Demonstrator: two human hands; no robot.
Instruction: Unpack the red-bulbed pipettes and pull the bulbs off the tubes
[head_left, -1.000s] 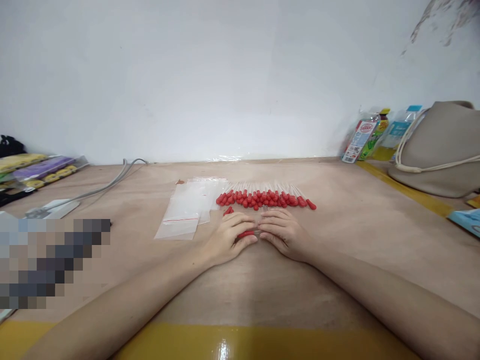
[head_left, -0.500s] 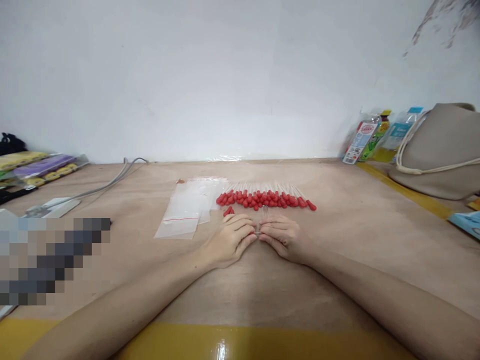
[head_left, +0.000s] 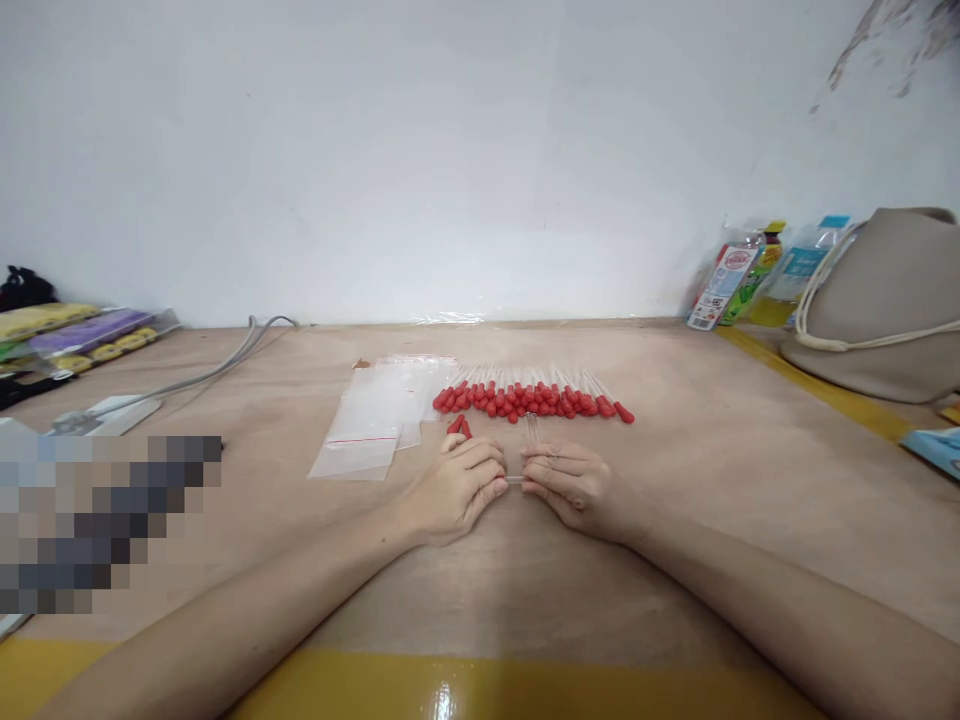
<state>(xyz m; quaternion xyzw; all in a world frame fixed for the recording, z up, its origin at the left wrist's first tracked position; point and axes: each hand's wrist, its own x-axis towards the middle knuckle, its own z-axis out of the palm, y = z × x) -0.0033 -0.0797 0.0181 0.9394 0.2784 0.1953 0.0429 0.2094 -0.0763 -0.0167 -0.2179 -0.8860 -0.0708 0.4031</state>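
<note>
Both my hands rest on the wooden table, fingertips almost meeting. My left hand is closed, its fingers curled over a dropper's red bulb that is now hidden. My right hand is closed in a pinch on the thin clear glass tube that spans the small gap between the hands. Two loose red bulbs lie just beyond my left fingers. Short clear tubes lie past my right fingers. Farther back lies a row of red-bulbed glass droppers, bulbs toward me.
Clear zip bags lie left of the droppers. A grey cable and flat packets sit at the far left. Bottles and a beige bag stand at the right. Yellow tape edges the table front.
Both hands have slid a little toward me and curled tighter. The red bulb that showed under my left fingers is now covered, and a short stretch of clear tube shows between the hands.
</note>
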